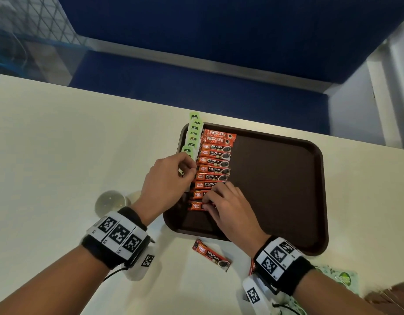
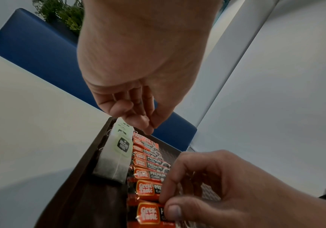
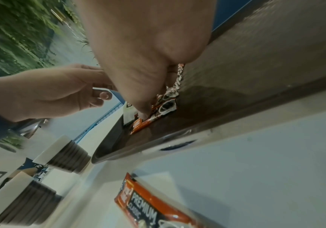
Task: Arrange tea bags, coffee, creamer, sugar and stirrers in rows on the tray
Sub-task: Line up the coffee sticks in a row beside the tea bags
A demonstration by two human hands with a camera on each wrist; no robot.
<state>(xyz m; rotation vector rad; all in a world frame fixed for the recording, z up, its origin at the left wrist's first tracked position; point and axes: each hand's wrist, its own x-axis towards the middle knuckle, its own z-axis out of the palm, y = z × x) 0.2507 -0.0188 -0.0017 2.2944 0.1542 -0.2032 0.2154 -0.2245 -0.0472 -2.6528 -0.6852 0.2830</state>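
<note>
A brown tray (image 1: 276, 178) holds a row of green tea bags (image 1: 193, 137) along its left edge, with a row of red coffee sachets (image 1: 215, 164) beside it. My left hand (image 1: 189, 169) hovers over the near end of the tea bag row (image 2: 117, 154). Its fingers (image 2: 148, 121) are loosely curled, and nothing shows between them. My right hand (image 1: 206, 203) pinches the nearest coffee sachet (image 1: 196, 206) with thumb and forefinger and holds it down on the tray. The same sachet (image 2: 148, 213) lies at the near end of the coffee row.
One loose coffee sachet (image 1: 211, 254) lies on the white table in front of the tray, and another red one (image 1: 252, 266) peeks out by my right wrist. A clear glass (image 1: 111, 202) stands left. Green packets (image 1: 342, 278) and brown packets (image 1: 392, 296) lie right. Paper cups (image 3: 64, 152) stand near.
</note>
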